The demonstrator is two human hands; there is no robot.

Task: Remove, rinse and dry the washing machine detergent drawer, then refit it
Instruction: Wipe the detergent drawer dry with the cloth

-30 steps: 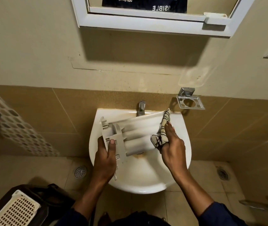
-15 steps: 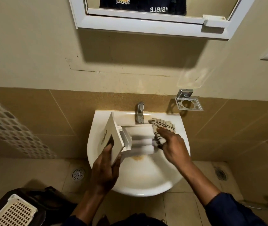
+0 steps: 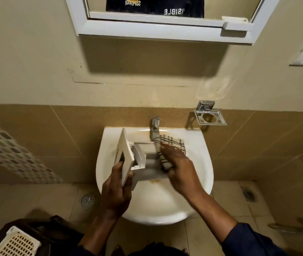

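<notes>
Detergent drawer (image 3: 141,159) held above sink (image 3: 203,163) middle, long axis left-right, front panel gripped in curled left hand (image 3: 116,189), open compartments toward right hand (image 3: 181,169), fingers pinching cloth (image 3: 169,145) against them.

Checked cloth (image 3: 171,143) and right hand (image 3: 182,172) hide the right end of the detergent drawer (image 3: 147,173); its front lettering is illegible. Mirror cabinet (image 3: 165,30), top, and basket (image 3: 16,242), lower left, are cropped.

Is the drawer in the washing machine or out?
Out. The left hand holds the drawer over the sink; the right hand holds a cloth inside.
</notes>
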